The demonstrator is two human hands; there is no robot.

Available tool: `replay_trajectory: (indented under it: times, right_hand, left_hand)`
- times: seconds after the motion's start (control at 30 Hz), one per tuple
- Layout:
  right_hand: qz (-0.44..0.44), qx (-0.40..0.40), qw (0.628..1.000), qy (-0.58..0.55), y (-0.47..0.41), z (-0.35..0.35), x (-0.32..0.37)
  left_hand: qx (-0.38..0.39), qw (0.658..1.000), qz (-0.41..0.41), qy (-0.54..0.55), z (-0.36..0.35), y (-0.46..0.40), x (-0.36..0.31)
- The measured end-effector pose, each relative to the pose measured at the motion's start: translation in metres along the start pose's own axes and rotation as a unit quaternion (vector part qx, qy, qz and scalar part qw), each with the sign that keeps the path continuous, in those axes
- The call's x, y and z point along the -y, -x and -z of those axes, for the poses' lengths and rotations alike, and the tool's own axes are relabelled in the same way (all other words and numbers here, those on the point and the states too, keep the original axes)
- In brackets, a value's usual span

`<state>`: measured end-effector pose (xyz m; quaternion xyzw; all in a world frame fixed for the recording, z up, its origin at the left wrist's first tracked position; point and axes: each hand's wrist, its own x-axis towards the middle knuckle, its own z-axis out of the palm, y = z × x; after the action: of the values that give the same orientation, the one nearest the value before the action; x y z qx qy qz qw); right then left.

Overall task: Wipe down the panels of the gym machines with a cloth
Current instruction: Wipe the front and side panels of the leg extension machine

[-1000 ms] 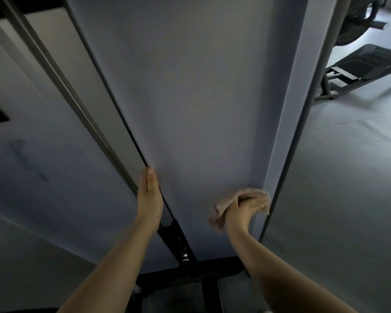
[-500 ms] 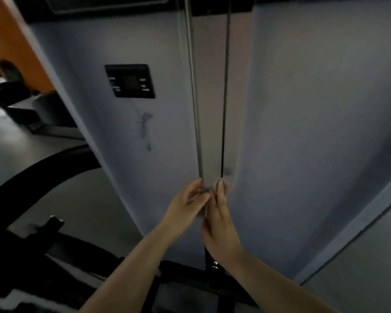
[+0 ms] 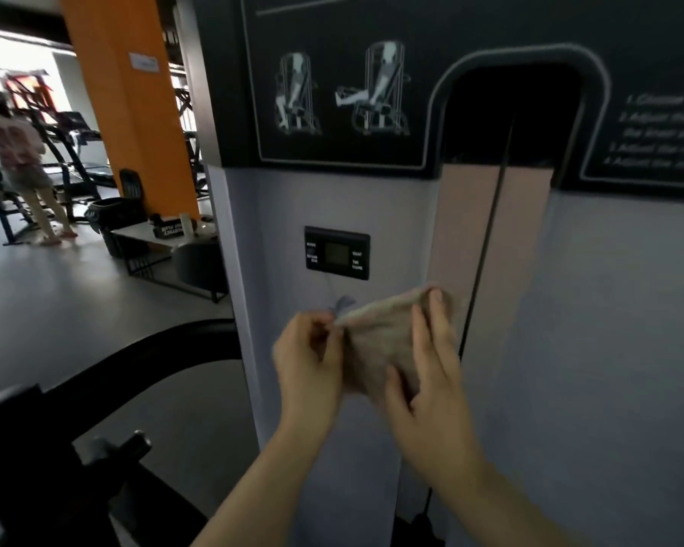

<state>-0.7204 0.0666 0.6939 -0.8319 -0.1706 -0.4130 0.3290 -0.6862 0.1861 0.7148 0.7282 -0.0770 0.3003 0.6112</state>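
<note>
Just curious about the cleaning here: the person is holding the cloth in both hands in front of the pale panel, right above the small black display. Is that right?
Not quite. The head view shows the cloth, held by the left hand and right hand before the pale panel, below the small black display, not above it.

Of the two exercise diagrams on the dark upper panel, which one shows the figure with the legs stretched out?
The right-hand diagram: its figure's legs stick out sideways, while the left diagram shows them hanging down.
</note>
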Motion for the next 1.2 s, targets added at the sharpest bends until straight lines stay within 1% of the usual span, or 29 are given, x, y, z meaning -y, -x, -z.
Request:
replay_trajectory:
  times: [0.07, 0.13, 0.2, 0.23, 0.33, 0.37, 0.43, 0.5, 0.53, 0.6, 0.67, 0.73, 0.83, 0.87, 0.93, 0.97, 1.0, 1.07, 1.1, 1.13, 1.2]
  right_hand:
    - [-0.004, -0.021, 0.999, 0.027, -0.025, 0.003, 0.001]
    - [-0.004, -0.036, 0.998, 0.053, -0.048, 0.005, -0.002]
    - [-0.018, -0.036, 0.998, 0.056, -0.062, 0.003, -0.006]
    - [-0.026, -0.033, 0.998, 0.051, -0.066, 0.001, -0.007]
    - [-0.039, -0.036, 0.998, 0.019, -0.074, -0.006, -0.009]
    - [-0.05, -0.037, 0.998, 0.001, -0.08, -0.005, -0.007]
    - [-0.074, -0.048, 0.995, -0.039, -0.1, 0.0, -0.003]
    - [-0.084, -0.086, 0.987, -0.11, -0.124, 0.007, 0.001]
    - [-0.088, -0.104, 0.98, -0.147, -0.135, 0.01, 0.003]
    - [-0.092, -0.138, 0.968, -0.185, -0.145, 0.01, 0.004]
    - [-0.091, -0.158, 0.962, -0.204, -0.135, 0.001, -0.001]
    - [-0.12, -0.151, 0.961, -0.198, -0.108, -0.012, -0.013]
    - [-0.193, -0.098, 0.961, -0.171, -0.068, -0.027, -0.028]
    - [-0.211, -0.094, 0.961, -0.149, -0.061, -0.028, -0.03]
    - [-0.213, -0.104, 0.967, -0.094, -0.064, -0.023, -0.029]
    - [-0.203, -0.114, 0.969, -0.084, -0.072, -0.018, -0.026]
    - [-0.194, -0.122, 0.97, -0.082, -0.083, -0.011, -0.021]
    - [-0.179, -0.134, 0.971, -0.086, -0.111, 0.006, -0.008]
    - [-0.169, -0.143, 0.97, -0.097, -0.124, 0.013, -0.002]
    - [-0.159, -0.157, 0.968, -0.112, -0.134, 0.018, 0.004]
    - [-0.144, -0.184, 0.965, -0.119, -0.14, 0.019, 0.01]
  left_hand:
    - [-0.046, 0.996, -0.073, 0.012, -0.004, -0.023, -0.016]
    - [-0.056, 0.987, -0.148, 0.021, -0.012, -0.043, -0.023]
    - [-0.052, 0.976, -0.213, 0.008, -0.022, -0.058, -0.021]
    - [-0.049, 0.971, -0.234, -0.006, -0.028, -0.062, -0.018]
    - [-0.032, 0.966, -0.252, -0.037, -0.037, -0.074, -0.011]
    - [-0.025, 0.96, -0.272, -0.059, -0.037, -0.078, -0.012]
    - [-0.007, 0.935, -0.334, -0.118, -0.038, -0.087, -0.022]
    - [-0.004, 0.895, -0.409, -0.179, -0.042, -0.098, -0.032]
    - [-0.01, 0.876, -0.431, -0.218, -0.047, -0.101, -0.037]
    - [-0.035, 0.856, -0.432, -0.28, -0.062, -0.103, -0.041]
    - [-0.065, 0.854, -0.432, -0.284, -0.079, -0.098, -0.028]
    - [-0.078, 0.837, -0.462, -0.283, -0.091, -0.086, -0.001]
    - [-0.046, 0.809, -0.499, -0.307, -0.096, -0.066, 0.045]
    - [-0.031, 0.8, -0.506, -0.321, -0.095, -0.063, 0.055]
    - [-0.021, 0.78, -0.524, -0.342, -0.092, -0.065, 0.053]
    - [-0.025, 0.777, -0.527, -0.343, -0.09, -0.069, 0.043]
    - [-0.032, 0.785, -0.52, -0.335, -0.088, -0.075, 0.028]
    - [-0.027, 0.822, -0.482, -0.302, -0.078, -0.085, -0.009]
    - [-0.017, 0.835, -0.463, -0.297, -0.072, -0.09, -0.024]
    - [-0.004, 0.844, -0.439, -0.308, -0.066, -0.094, -0.034]
    - [0.012, 0.861, -0.366, -0.353, -0.052, -0.099, -0.045]
